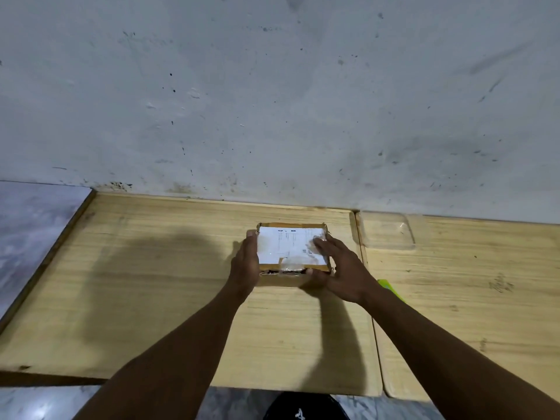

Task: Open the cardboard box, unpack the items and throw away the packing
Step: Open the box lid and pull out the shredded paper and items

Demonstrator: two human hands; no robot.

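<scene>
Your left hand [245,262] clamps the cardboard box [292,253] side; your right hand [339,268] presses its taped lid. Brace it on the surface [151,283]; peel tape first.

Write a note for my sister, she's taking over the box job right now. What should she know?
Left hand grips the cardboard box's left side; right hand lies on its top right, thumb at the front edge.
The box sits on the wooden table, label up, tape at the front.
A green thing peeks out beside the right forearm.
Done: nothing unpacked.
Left: open it, unpack, bin the packing.
</scene>
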